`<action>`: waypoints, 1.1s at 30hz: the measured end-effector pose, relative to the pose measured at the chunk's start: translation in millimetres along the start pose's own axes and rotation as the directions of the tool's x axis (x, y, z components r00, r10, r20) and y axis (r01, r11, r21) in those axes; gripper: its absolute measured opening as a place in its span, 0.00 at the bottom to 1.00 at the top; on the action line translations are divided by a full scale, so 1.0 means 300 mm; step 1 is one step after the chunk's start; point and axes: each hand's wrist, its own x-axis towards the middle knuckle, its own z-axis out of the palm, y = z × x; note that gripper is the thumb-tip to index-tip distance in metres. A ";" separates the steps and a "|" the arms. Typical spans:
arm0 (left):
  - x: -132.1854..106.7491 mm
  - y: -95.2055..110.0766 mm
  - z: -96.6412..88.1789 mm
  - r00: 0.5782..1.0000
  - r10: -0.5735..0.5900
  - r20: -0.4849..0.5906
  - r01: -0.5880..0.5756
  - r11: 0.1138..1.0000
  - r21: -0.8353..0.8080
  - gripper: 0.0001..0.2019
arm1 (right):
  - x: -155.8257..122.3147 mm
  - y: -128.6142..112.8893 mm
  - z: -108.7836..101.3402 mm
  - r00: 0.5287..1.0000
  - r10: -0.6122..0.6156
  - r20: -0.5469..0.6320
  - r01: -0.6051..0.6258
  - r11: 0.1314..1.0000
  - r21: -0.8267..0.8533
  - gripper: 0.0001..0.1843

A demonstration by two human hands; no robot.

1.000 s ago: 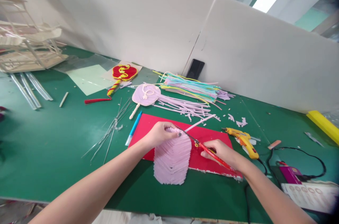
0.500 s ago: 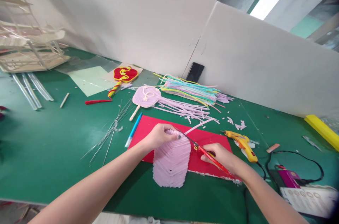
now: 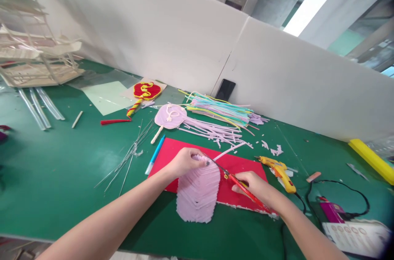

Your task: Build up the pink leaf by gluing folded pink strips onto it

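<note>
A leaf-shaped panel of pale pink strips (image 3: 198, 190) lies partly on a red sheet (image 3: 246, 167) on the green table (image 3: 61, 161). My left hand (image 3: 184, 161) is closed on the panel's top end and pins it down. My right hand (image 3: 254, 184) grips red-handled scissors (image 3: 237, 180). Their blades reach the panel's upper right edge, close to my left fingertips. A loose pink strip (image 3: 229, 150) sticks out past the blades.
A yellow glue gun (image 3: 278, 172) lies right of the red sheet, its black cable (image 3: 338, 196) beyond. Behind are a pink fan (image 3: 170, 115), a pile of coloured strips (image 3: 220, 108), a red and yellow fan (image 3: 146, 91) and a phone (image 3: 225, 90). Thin wires (image 3: 129, 151) and a blue pen (image 3: 154, 154) lie to the left.
Both hands keep their grip and place on the panel. The view has tilted up, so everything sits slightly lower in the picture.
</note>
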 end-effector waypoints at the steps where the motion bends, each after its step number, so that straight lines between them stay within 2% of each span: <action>1: 0.000 -0.001 -0.001 1.000 0.003 0.002 -0.003 1.000 0.007 0.10 | 0.000 0.001 0.003 1.000 0.004 -0.013 -0.004 1.000 -0.006 0.21; 7: 0.004 -0.023 -0.007 0.999 0.030 0.024 -0.031 0.999 0.022 0.09 | 0.000 0.018 0.010 0.994 0.000 -0.108 -0.006 0.999 -0.053 0.22; 10: 0.009 -0.029 -0.006 1.000 0.027 0.016 -0.028 0.999 0.025 0.09 | -0.007 0.024 -0.011 0.974 0.040 -0.225 -0.064 0.993 -0.098 0.23; 13: 0.011 -0.026 -0.008 0.999 0.030 0.020 -0.031 0.999 0.015 0.10 | -0.019 0.027 -0.034 0.911 0.124 -0.394 -0.214 0.958 -0.191 0.24; 16: 0.010 -0.017 -0.012 0.999 0.043 0.023 -0.043 0.999 0.021 0.10 | -0.028 0.041 -0.035 0.830 0.192 -0.524 -0.400 0.860 -0.318 0.25; 17: 0.009 -0.015 -0.014 0.999 0.043 0.020 -0.043 0.999 0.029 0.11 | -0.031 0.051 -0.030 0.813 0.216 -0.540 -0.451 0.820 -0.351 0.24; 19: 0.008 -0.010 -0.015 0.999 0.044 0.003 -0.044 0.997 0.057 0.12 | -0.040 0.075 -0.017 0.811 0.265 -0.522 -0.506 0.766 -0.397 0.22; 23: 0.007 -0.006 -0.015 0.998 0.058 0.003 -0.058 0.995 0.084 0.14 | -0.084 0.094 -0.004 0.843 0.265 -0.469 -0.481 0.762 -0.434 0.17; 25: 0.007 -0.005 -0.014 0.998 0.057 0.009 -0.057 0.994 0.089 0.14 | -0.105 0.061 -0.008 0.815 0.216 -0.537 -0.472 0.785 -0.401 0.16; 26: 0.006 -0.005 -0.014 0.998 0.056 0.005 -0.056 0.993 0.099 0.14 | -0.108 0.032 -0.009 0.782 0.198 -0.591 -0.470 0.810 -0.350 0.16; 28: 0.005 -0.006 -0.013 0.998 0.061 -0.011 -0.059 0.990 0.128 0.15 | -0.090 -0.042 -0.005 0.776 0.111 -0.622 -0.311 0.924 -0.223 0.17; 30: 0.004 -0.008 -0.014 0.998 0.067 -0.017 -0.064 0.987 0.144 0.15 | -0.038 -0.119 0.015 0.788 0.028 -0.615 -0.070 0.997 -0.045 0.16; 32: 0.003 -0.009 -0.015 0.997 0.078 -0.016 -0.075 0.987 0.145 0.16 | 0.034 -0.176 0.049 0.776 -0.067 -0.627 0.165 0.981 0.100 0.16; 33: 0.002 -0.010 -0.016 0.996 0.085 -0.015 -0.082 0.986 0.146 0.16 | 0.071 -0.193 0.069 0.761 -0.105 -0.641 0.244 0.961 0.132 0.16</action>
